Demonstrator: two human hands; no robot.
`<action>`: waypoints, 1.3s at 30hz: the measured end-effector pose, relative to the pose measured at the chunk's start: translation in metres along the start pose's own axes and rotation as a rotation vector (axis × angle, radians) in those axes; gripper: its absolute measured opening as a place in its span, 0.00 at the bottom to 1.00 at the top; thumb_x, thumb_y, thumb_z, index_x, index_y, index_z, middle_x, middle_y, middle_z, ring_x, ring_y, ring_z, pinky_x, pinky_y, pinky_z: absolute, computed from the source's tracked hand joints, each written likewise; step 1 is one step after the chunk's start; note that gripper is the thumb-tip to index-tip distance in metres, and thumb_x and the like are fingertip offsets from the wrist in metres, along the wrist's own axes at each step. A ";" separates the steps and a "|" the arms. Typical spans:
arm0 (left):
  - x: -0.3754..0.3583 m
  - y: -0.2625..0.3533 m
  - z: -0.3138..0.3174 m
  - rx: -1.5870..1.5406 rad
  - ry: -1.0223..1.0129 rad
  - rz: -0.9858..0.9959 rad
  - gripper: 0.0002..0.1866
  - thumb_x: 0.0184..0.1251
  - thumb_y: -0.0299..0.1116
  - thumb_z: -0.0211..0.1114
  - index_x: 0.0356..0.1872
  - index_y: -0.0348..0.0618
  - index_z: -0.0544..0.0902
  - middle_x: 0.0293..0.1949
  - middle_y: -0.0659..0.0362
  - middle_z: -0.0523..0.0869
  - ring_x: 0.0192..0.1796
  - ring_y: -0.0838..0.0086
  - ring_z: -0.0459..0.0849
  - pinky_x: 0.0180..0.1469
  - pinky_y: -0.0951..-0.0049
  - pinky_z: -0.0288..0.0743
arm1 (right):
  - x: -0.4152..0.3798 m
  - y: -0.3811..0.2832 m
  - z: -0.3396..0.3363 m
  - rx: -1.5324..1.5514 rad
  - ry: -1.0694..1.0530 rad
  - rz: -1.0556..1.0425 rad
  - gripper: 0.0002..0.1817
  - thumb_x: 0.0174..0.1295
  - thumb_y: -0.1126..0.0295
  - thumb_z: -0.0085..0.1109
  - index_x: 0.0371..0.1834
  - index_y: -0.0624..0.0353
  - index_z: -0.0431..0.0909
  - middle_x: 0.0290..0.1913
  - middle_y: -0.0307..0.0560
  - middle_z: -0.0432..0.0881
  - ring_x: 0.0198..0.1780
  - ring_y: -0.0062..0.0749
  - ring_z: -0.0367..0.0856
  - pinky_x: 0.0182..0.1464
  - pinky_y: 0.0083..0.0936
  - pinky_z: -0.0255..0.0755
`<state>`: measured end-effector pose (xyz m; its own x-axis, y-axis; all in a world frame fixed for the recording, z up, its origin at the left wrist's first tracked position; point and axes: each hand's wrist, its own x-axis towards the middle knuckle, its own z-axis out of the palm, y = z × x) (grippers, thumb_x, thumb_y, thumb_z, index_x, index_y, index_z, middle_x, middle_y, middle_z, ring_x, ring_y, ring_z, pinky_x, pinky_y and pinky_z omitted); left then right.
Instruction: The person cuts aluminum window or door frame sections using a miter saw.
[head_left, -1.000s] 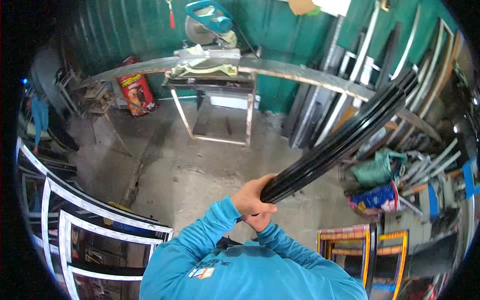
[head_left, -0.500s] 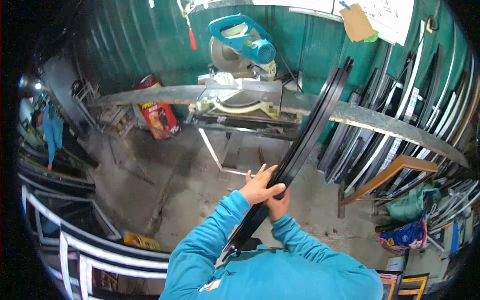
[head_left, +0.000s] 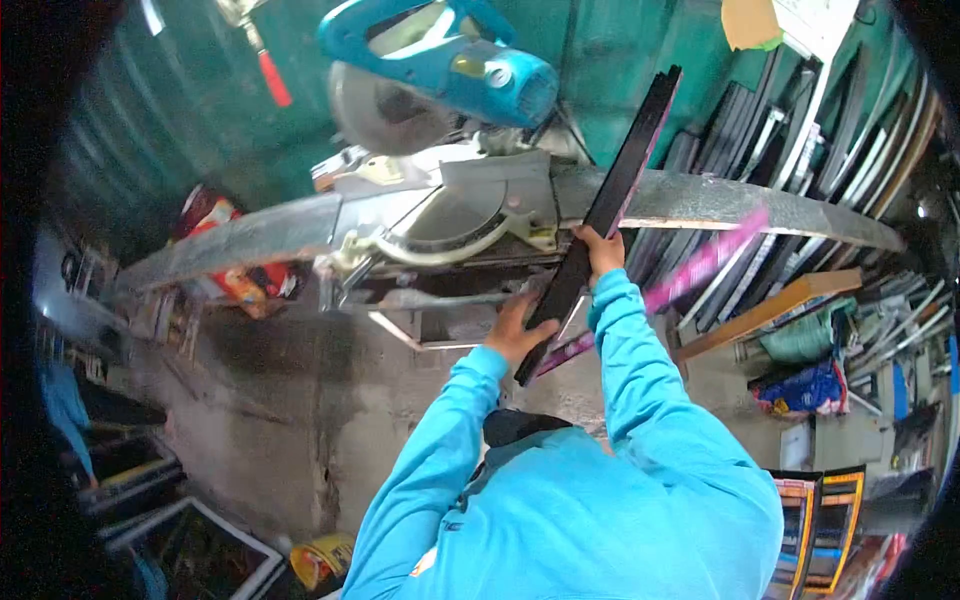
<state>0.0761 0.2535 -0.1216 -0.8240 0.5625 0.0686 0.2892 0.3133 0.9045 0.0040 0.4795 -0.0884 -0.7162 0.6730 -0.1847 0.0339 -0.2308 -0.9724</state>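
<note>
A long black profile (head_left: 618, 180) slants from near my body up to the right, over the front edge of the bench. My left hand (head_left: 517, 330) grips its lower end, thumb across it. Farther up, my right hand (head_left: 602, 252) is closed around its side. A pink strip (head_left: 705, 262), blurred, trails from the profile's lower end out to the right. Left of the profile stands a miter saw (head_left: 450, 75) with a teal body, its blade raised above the grey base (head_left: 480, 205).
A long grey bench board (head_left: 700, 200) runs across both sides of the saw. Many profiles (head_left: 740, 130) lean on the green wall at right. A wooden frame piece (head_left: 770, 310) stands below them. A red bag (head_left: 240, 270) is at left, a yellow bucket (head_left: 322, 560) lower left.
I am closer to the saw. The profile has moved forward, and my right hand has moved farther up it. The pink strip now shows beside it.
</note>
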 end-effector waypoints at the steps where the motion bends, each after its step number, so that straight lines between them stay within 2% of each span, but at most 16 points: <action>1: -0.001 -0.025 0.003 0.005 -0.023 -0.116 0.40 0.61 0.50 0.70 0.68 0.37 0.69 0.68 0.41 0.70 0.70 0.51 0.69 0.69 0.60 0.64 | -0.004 -0.008 -0.008 0.154 -0.082 -0.111 0.30 0.43 0.73 0.74 0.52 0.69 0.74 0.41 0.50 0.83 0.41 0.37 0.83 0.44 0.33 0.78; 3: 0.007 -0.046 -0.007 0.020 -0.100 -0.239 0.36 0.61 0.48 0.71 0.65 0.36 0.72 0.67 0.42 0.72 0.69 0.53 0.71 0.68 0.60 0.65 | -0.007 -0.015 -0.023 0.047 0.000 -0.003 0.32 0.43 0.72 0.75 0.53 0.69 0.73 0.43 0.51 0.84 0.42 0.36 0.83 0.45 0.33 0.79; 5: 0.007 -0.039 -0.018 0.006 -0.195 -0.068 0.30 0.64 0.44 0.69 0.62 0.35 0.76 0.63 0.43 0.76 0.67 0.54 0.74 0.67 0.61 0.68 | 0.001 -0.003 -0.038 0.080 0.061 0.087 0.33 0.42 0.71 0.76 0.53 0.70 0.73 0.44 0.51 0.84 0.42 0.37 0.83 0.45 0.33 0.79; 7: 0.008 -0.040 -0.026 -0.049 -0.285 -0.169 0.28 0.66 0.43 0.68 0.62 0.35 0.75 0.61 0.44 0.77 0.66 0.55 0.75 0.66 0.62 0.69 | 0.017 0.015 -0.051 -0.140 0.144 -0.082 0.29 0.44 0.69 0.75 0.50 0.66 0.75 0.41 0.49 0.84 0.40 0.37 0.84 0.43 0.32 0.79; 10: -0.004 -0.072 -0.043 -0.057 -0.386 -0.205 0.26 0.69 0.41 0.66 0.62 0.35 0.75 0.58 0.47 0.81 0.62 0.59 0.80 0.64 0.64 0.71 | 0.027 -0.015 -0.059 -0.517 0.167 0.003 0.43 0.37 0.59 0.82 0.53 0.74 0.72 0.48 0.58 0.84 0.49 0.42 0.84 0.54 0.31 0.76; 12: -0.023 -0.090 -0.061 -0.263 -0.427 -0.415 0.26 0.70 0.41 0.65 0.63 0.36 0.76 0.59 0.49 0.81 0.61 0.63 0.79 0.64 0.66 0.70 | 0.035 -0.026 -0.067 -0.622 0.111 -0.018 0.47 0.35 0.56 0.83 0.56 0.73 0.71 0.52 0.61 0.83 0.55 0.43 0.82 0.60 0.31 0.73; 20: -0.132 -0.284 -0.136 0.012 -0.245 -0.840 0.30 0.67 0.50 0.67 0.62 0.38 0.77 0.54 0.53 0.84 0.56 0.65 0.82 0.58 0.66 0.75 | 0.017 -0.050 -0.053 -0.823 0.058 0.008 0.59 0.36 0.45 0.81 0.69 0.67 0.62 0.64 0.66 0.75 0.66 0.52 0.74 0.69 0.32 0.66; 25: -0.162 -0.300 -0.180 0.153 -0.285 -1.095 0.33 0.66 0.52 0.67 0.63 0.38 0.75 0.49 0.53 0.86 0.47 0.64 0.85 0.45 0.60 0.78 | 0.005 -0.041 -0.068 -0.831 0.149 -0.035 0.62 0.45 0.34 0.72 0.75 0.67 0.55 0.68 0.68 0.70 0.70 0.54 0.69 0.72 0.33 0.61; 28: -0.185 -0.330 -0.196 0.048 -0.170 -1.206 0.31 0.65 0.51 0.67 0.63 0.41 0.75 0.44 0.57 0.86 0.39 0.68 0.83 0.36 0.59 0.76 | -0.058 -0.060 -0.091 -0.466 0.262 0.140 0.53 0.55 0.40 0.68 0.75 0.63 0.56 0.59 0.62 0.77 0.53 0.41 0.82 0.49 0.32 0.81; 30: -0.200 -0.355 -0.205 -0.126 -0.200 -1.252 0.29 0.66 0.51 0.65 0.62 0.44 0.76 0.43 0.59 0.87 0.37 0.69 0.82 0.36 0.57 0.74 | -0.099 -0.024 -0.137 -0.388 0.445 0.050 0.47 0.57 0.44 0.67 0.74 0.59 0.61 0.48 0.56 0.81 0.41 0.31 0.81 0.35 0.25 0.80; 32: -0.211 -0.354 -0.210 0.004 -0.323 -1.186 0.27 0.66 0.51 0.65 0.59 0.43 0.78 0.42 0.58 0.87 0.37 0.68 0.82 0.36 0.57 0.74 | -0.156 0.018 -0.185 -0.461 0.534 0.226 0.42 0.59 0.46 0.67 0.71 0.56 0.66 0.39 0.51 0.83 0.39 0.29 0.80 0.31 0.24 0.76; 33: -0.211 -0.352 -0.211 0.124 -0.415 -1.111 0.26 0.66 0.51 0.64 0.57 0.42 0.79 0.41 0.58 0.87 0.37 0.67 0.82 0.36 0.57 0.75 | -0.187 0.058 -0.207 -0.464 0.648 0.267 0.38 0.59 0.49 0.67 0.70 0.56 0.68 0.33 0.48 0.85 0.41 0.32 0.81 0.35 0.28 0.75; 35: -0.197 -0.346 -0.206 0.365 -0.589 -0.931 0.24 0.67 0.51 0.64 0.51 0.41 0.82 0.39 0.57 0.87 0.37 0.66 0.83 0.36 0.57 0.75 | -0.255 0.166 -0.252 -0.415 0.819 0.377 0.34 0.61 0.50 0.63 0.66 0.60 0.73 0.59 0.58 0.81 0.62 0.45 0.77 0.65 0.34 0.67; 36: -0.189 -0.345 -0.203 0.436 -0.643 -0.873 0.23 0.67 0.50 0.63 0.50 0.40 0.83 0.39 0.56 0.87 0.37 0.66 0.83 0.36 0.56 0.75 | -0.295 0.235 -0.293 -0.988 0.576 0.573 0.33 0.61 0.49 0.61 0.64 0.60 0.75 0.67 0.58 0.74 0.68 0.44 0.71 0.70 0.32 0.63; 38: -0.178 -0.353 -0.195 0.431 -0.740 -0.599 0.23 0.67 0.50 0.63 0.46 0.39 0.85 0.38 0.54 0.87 0.37 0.65 0.83 0.39 0.57 0.76 | -0.385 0.276 -0.287 -1.195 0.207 0.769 0.26 0.63 0.55 0.58 0.58 0.62 0.78 0.59 0.63 0.79 0.59 0.50 0.80 0.64 0.36 0.71; 39: -0.167 -0.345 -0.182 0.398 -0.772 -0.494 0.23 0.67 0.51 0.63 0.45 0.38 0.85 0.37 0.54 0.87 0.37 0.64 0.83 0.40 0.57 0.76 | -0.427 0.344 -0.311 -1.412 -0.016 0.699 0.21 0.66 0.53 0.57 0.57 0.52 0.78 0.47 0.55 0.84 0.39 0.48 0.84 0.41 0.43 0.79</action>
<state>0.0254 -0.0882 -0.3685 -0.3944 0.5988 -0.6971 0.2582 0.8002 0.5413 0.5384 0.3309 -0.3885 -0.2878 0.7091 -0.6437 0.9389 0.3415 -0.0437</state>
